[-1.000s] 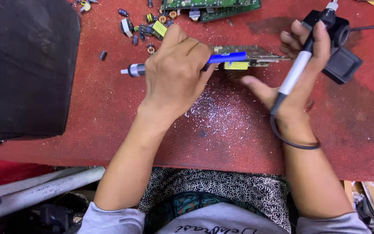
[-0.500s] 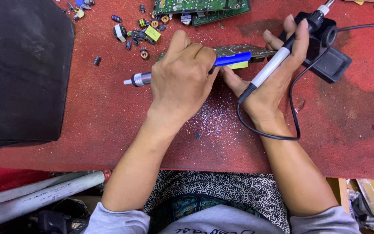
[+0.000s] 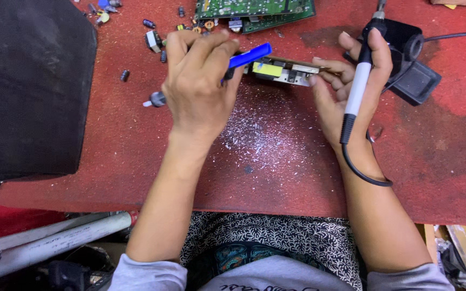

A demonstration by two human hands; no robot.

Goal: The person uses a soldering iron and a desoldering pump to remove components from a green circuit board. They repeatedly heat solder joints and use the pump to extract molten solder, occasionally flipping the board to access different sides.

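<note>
we see the small board (image 3: 286, 71) lying flat on the red mat (image 3: 136, 140), its long axis running left to right, just beyond a patch of pale flecks (image 3: 260, 134). our left hand (image 3: 200, 86) sits at its left end, fingers curled tight around a blue-bodied pump (image 3: 249, 55) whose axis slants from a metal knob (image 3: 156, 99) low on the left up toward the board, the blue end over the board's left edge. our right hand (image 3: 346, 91) is at the board's right end, fingertips touching that end while the palm and thumb grip a white-handled iron (image 3: 358, 86); the iron stands nearly along the forearm, its tip pointing away from us into the black stand (image 3: 411, 59), so the tip is off the board. both hands are about equally near the board, one at each end. farther out lie a green board (image 3: 254, 9) and loose parts (image 3: 152, 37) at the top, and a black block (image 3: 28, 81) at the left.
</note>
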